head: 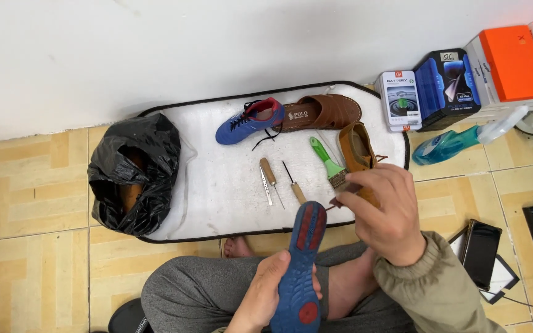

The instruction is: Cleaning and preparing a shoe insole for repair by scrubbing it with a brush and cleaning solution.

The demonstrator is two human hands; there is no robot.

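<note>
My left hand (260, 296) grips a blue shoe (301, 268) with its sole turned up, over my lap. My right hand (385, 213) is just right of the sole's toe, fingers curled; whether it pinches something small, I cannot tell. Beside its fingertips a green-handled brush (326, 158) lies on a white mat (217, 185). Two wooden-handled awls (269, 176) (295, 188) lie on the mat near the shoe's toe. A tan shoe (356, 148) sits behind my right hand.
On the mat's far side lie a second blue shoe (249, 120) and a brown sandal (322, 111). A black plastic bag (134, 172) sits left. Boxes (458, 77), a blue spray bottle (445, 145) and a phone (481, 253) are on the right.
</note>
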